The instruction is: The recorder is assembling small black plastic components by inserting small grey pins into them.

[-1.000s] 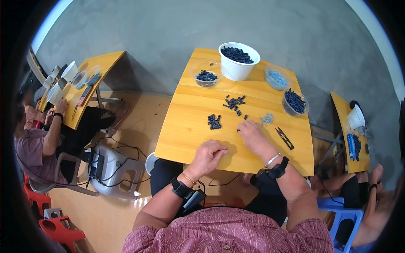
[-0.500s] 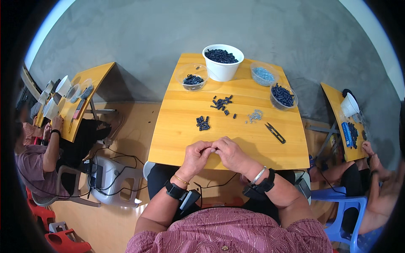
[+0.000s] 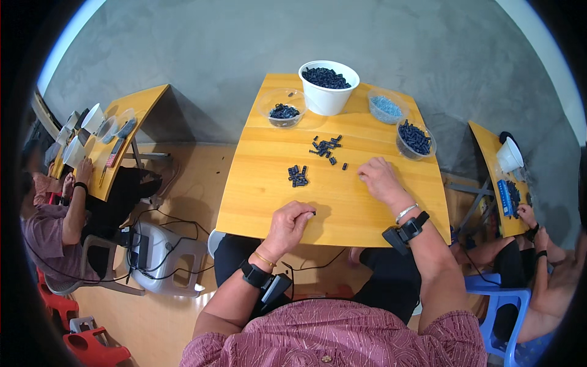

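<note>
My left hand (image 3: 288,227) is over the near edge of the wooden table (image 3: 257,211), its thumb and forefinger pinching a small black plastic piece (image 3: 313,213). Farther forward and to the right, my right hand (image 3: 383,181) rests low on the tabletop with its fingertips drawn together. It covers the spot of the small silvery parts, and whatever its fingers hold is hidden. Two loose groups of black pieces lie in front of me: one group (image 3: 298,176) beyond my left hand, another (image 3: 325,145) farther off. A single black piece (image 3: 345,166) sits just left of my right fingertips.
Along the far side stand a white tub (image 3: 329,101) of black pieces, a clear bowl (image 3: 282,121) with some black pieces, a bowl (image 3: 386,110) of pale blue bits and a bowl (image 3: 416,144) of black pieces. People work at side tables (image 3: 139,101) left and right.
My hands were together at the near edge; now they are apart. My right hand has moved forward and right onto the silvery parts, covering them and the thread snips. My left hand stays near.
</note>
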The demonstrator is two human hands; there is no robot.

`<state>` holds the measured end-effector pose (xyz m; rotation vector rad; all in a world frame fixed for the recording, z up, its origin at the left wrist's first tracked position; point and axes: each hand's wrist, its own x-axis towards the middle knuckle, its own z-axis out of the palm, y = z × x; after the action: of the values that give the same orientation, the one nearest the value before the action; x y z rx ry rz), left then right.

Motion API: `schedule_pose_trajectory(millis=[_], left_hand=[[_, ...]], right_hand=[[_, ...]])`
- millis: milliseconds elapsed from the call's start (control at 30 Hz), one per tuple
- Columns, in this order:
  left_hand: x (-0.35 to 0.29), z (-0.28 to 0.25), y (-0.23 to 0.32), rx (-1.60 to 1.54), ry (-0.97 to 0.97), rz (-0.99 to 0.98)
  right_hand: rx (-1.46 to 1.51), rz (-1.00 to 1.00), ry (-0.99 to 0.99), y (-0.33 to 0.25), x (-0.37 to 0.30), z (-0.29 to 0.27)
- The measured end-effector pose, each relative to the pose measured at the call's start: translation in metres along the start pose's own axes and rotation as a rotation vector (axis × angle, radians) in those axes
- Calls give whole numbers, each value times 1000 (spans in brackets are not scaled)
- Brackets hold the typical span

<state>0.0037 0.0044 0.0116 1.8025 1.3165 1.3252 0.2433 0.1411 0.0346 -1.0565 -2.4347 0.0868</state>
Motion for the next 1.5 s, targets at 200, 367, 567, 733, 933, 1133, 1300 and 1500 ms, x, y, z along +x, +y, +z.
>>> schedule_pose_trajectory(millis=[200, 367, 567, 733, 933, 1133, 1300, 1500], left_hand=[[-3, 3, -5, -62, 55, -47], [-2, 8, -8, 148, 73, 123], [0, 13, -2, 372, 0, 186], [1, 13, -5, 401, -3, 170], [0, 12, -5, 422, -21, 203], [-2, 10, -4, 423, -62, 219], [-5, 5, 0, 216, -80, 271], [-3, 4, -1, 128, -59, 217]], right_hand=[[-22, -26, 120, -13, 4, -11], [5, 97, 119, -25, -24, 13], [320, 251, 161, -23, -46, 22], [354, 208, 210, -25, -45, 20], [165, 187, 190, -21, -52, 26], [71, 117, 178, -21, -50, 25], [200, 217, 164, -29, -54, 22], [126, 132, 117, -42, -44, 27]])
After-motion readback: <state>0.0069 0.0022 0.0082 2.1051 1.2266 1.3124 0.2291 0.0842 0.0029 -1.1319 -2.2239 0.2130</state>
